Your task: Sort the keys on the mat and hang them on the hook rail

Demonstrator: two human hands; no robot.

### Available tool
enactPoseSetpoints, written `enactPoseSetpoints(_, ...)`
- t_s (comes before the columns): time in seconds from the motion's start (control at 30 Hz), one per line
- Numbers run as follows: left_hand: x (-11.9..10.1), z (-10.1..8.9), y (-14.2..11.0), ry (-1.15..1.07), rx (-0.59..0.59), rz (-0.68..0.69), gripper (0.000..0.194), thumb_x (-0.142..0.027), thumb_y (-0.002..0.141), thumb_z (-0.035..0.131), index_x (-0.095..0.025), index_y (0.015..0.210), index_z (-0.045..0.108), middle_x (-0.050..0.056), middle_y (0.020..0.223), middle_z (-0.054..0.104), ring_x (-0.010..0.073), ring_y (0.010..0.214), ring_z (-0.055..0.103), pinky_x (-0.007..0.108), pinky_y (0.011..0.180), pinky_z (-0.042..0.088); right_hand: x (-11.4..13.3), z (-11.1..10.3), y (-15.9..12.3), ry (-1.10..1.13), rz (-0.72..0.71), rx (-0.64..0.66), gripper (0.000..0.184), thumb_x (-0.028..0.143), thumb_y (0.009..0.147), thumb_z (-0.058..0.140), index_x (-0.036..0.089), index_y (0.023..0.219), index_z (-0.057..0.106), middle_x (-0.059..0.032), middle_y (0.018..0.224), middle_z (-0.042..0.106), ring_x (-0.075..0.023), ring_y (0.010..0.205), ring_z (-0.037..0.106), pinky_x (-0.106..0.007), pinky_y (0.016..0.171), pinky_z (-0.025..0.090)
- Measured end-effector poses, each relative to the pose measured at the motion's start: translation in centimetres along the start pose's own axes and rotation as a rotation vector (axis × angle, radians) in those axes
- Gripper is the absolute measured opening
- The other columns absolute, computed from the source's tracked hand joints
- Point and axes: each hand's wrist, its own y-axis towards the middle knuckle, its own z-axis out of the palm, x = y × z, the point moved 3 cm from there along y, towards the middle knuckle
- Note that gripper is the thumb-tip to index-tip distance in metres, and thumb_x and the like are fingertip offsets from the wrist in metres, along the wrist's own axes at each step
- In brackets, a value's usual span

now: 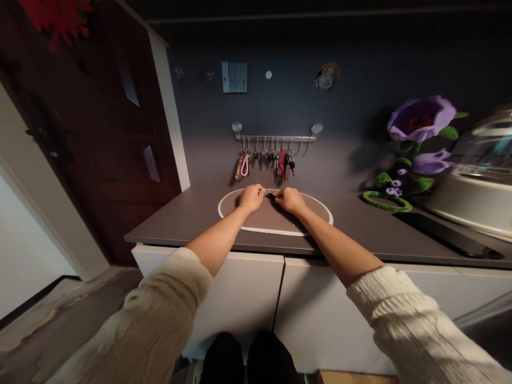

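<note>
Both my arms reach forward over a grey cabinet top (192, 221). My left hand (252, 197) and my right hand (289, 200) are closed side by side above an oval brown mat (276, 221) with a white rim. Between their fingertips they pinch a small dark object (271, 196), too small to name. Behind the hands, a metal hook rail (275, 137) on the wall carries several keys and key fobs (267, 161), among them a pink loop (244, 165) and a red tag.
A dark wooden door (100, 133) stands at the left. Purple artificial flowers (420, 138) with a green loop sit at the right, beside a white appliance (476, 186). White cabinet doors (316, 309) are below the top. Wall switches (234, 77) are above the rail.
</note>
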Motion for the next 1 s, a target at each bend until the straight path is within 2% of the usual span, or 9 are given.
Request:
enactPoseSetpoints(0.17, 0.1, 0.0, 0.0, 0.001, 0.006, -0.019, 0.024, -0.026, 0.083, 0.042, -0.018, 0.084, 0.065, 0.007, 0.086, 0.067, 0.0166, 0.079, 0.059, 0.027, 0.073, 0.042, -1.0, -0.1, 0.3, 0.229, 0.029, 0.002, 0.024, 0.031, 0.071, 0.055, 0.018, 0.082, 0.071, -0.0057, 0.076, 0.067, -0.0162, 0.074, 0.06, -0.022, 0.059, 0.037)
enactPoseSetpoints(0.33, 0.1, 0.1, 0.1, -0.011, -0.009, -0.013, 0.023, -0.025, 0.082, 0.042, -0.018, 0.083, 0.064, 0.007, 0.085, 0.067, 0.0169, 0.079, 0.058, 0.027, 0.073, 0.042, -1.7, 0.2, 0.4, 0.545, 0.086, 0.002, 0.02, 0.032, 0.064, 0.061, 0.013, 0.066, 0.068, 0.0, 0.055, 0.058, -0.0089, 0.053, 0.049, -0.02, 0.049, 0.032)
enactPoseSetpoints(0.47, 0.2, 0.2, 0.2, -0.053, -0.024, -0.002, 0.022, -0.024, 0.082, 0.042, -0.018, 0.082, 0.063, 0.006, 0.085, 0.067, 0.0158, 0.079, 0.058, 0.026, 0.073, 0.042, -1.9, 0.6, 0.7, 0.913, 0.099, 0.043, 0.01, 0.022, 0.06, 0.062, 0.012, 0.059, 0.064, 0.0008, 0.054, 0.059, -0.0066, 0.049, 0.046, -0.019, 0.05, 0.035)
enactPoseSetpoints(0.6, 0.1, 0.1, 0.3, -0.092, -0.077, 0.018, 0.02, -0.024, 0.082, 0.043, -0.018, 0.085, 0.062, 0.006, 0.086, 0.065, 0.0148, 0.08, 0.057, 0.026, 0.075, 0.042, -1.9, 0.6, 0.5, 1.128, 0.12, 0.093, 0.005, 0.017, 0.061, 0.06, 0.013, 0.059, 0.063, -0.0002, 0.053, 0.06, -0.0074, 0.049, 0.049, -0.02, 0.053, 0.04)
enactPoseSetpoints(0.8, -0.3, -0.2, 0.3, -0.105, -0.104, 0.073, 0.021, -0.028, 0.082, 0.046, -0.018, 0.092, 0.061, 0.005, 0.087, 0.061, 0.014, 0.08, 0.055, 0.026, 0.077, 0.042, -1.7, 0.5, 0.5, 1.325, 0.061, 0.159, 0.011, 0.021, 0.059, 0.068, 0.013, 0.067, 0.065, -0.0037, 0.066, 0.066, -0.0099, 0.058, 0.056, -0.023, 0.063, 0.045)
enactPoseSetpoints(1.0, -0.7, -0.4, 0.3, -0.101, -0.11, 0.112, 0.021, -0.026, 0.082, 0.046, -0.017, 0.091, 0.062, 0.006, 0.09, 0.059, 0.0136, 0.079, 0.054, 0.025, 0.075, 0.042, -1.5, 0.9, 0.7, 1.407, 0.005, 0.195, 0.022, 0.029, 0.056, 0.074, 0.015, 0.07, 0.065, -0.003, 0.072, 0.066, -0.0104, 0.063, 0.058, -0.025, 0.069, 0.046)
